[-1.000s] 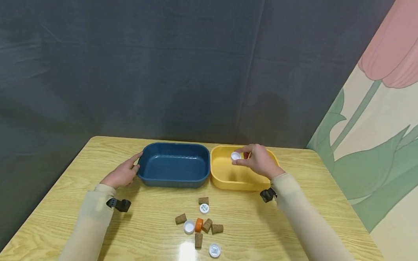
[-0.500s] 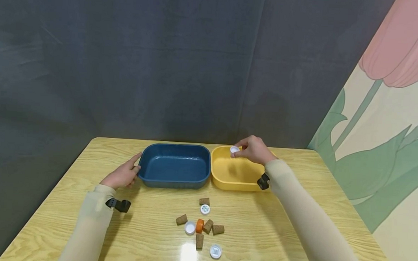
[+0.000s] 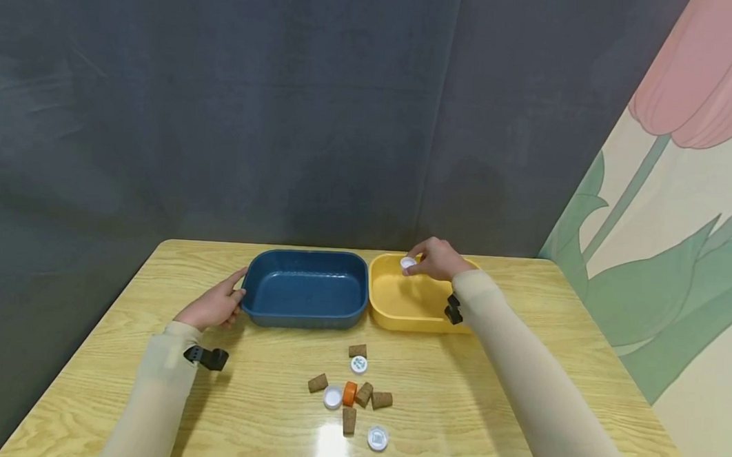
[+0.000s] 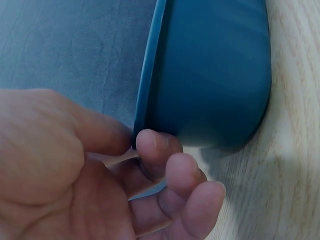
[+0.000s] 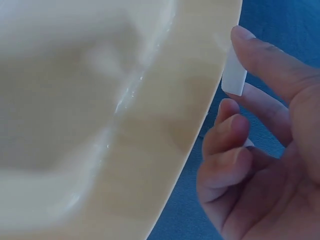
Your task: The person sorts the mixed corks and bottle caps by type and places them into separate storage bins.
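Observation:
My right hand [image 3: 441, 260] pinches a white bottle cap [image 3: 407, 263] between thumb and index finger, over the far part of the yellow bin [image 3: 413, 324]. In the right wrist view the cap [image 5: 234, 75] appears edge-on beside the bin's rim [image 5: 220, 85], the other fingers curled below it; a small white patch shows behind them. At the left end of the blue bin [image 3: 311, 321], my left hand [image 3: 213, 305] grips the rim. The left wrist view has the thumb and index finger at the corner of that blue bin [image 4: 210, 70], the remaining fingers loosely bent.
In front of the bins lie several corks [image 3: 348, 421], an orange bottle cap [image 3: 349, 393] and white caps [image 3: 377, 437] on the wooden table [image 3: 257, 402]. Both bins stand side by side near the back edge. A dark curtain [image 3: 285, 114] hangs behind.
Over the yellow bin, my right hand has moved away from me and slightly left, still pinching the white cap. The left hand stays at the blue bin's rim.

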{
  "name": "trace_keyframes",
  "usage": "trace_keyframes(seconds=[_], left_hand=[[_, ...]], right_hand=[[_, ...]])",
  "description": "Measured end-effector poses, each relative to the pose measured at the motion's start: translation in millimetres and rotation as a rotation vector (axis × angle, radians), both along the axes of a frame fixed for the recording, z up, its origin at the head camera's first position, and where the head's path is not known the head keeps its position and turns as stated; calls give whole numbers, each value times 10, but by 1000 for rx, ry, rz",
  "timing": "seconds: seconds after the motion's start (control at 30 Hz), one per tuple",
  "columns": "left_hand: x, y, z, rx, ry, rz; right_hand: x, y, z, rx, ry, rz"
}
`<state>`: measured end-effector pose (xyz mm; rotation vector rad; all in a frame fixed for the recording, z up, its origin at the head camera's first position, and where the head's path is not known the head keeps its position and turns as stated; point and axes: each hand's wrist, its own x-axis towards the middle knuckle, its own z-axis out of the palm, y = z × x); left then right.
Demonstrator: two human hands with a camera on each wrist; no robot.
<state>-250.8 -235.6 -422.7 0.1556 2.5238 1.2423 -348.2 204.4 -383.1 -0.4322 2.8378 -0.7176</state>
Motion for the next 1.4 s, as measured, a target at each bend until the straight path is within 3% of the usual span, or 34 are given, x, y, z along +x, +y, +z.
trace_keyframes(seconds=[0.33,1.1,1.4], left_hand=[[0,2,8,38,-25,-2],[4,-5,-29,20,-37,19],[-7,3,-21,18,-28,18]], right_hand=[[2,-25,-12,44,-88,-16],[35,-52,-73,26,-182,-13],[133,-31,-73,-1,-108,80]])
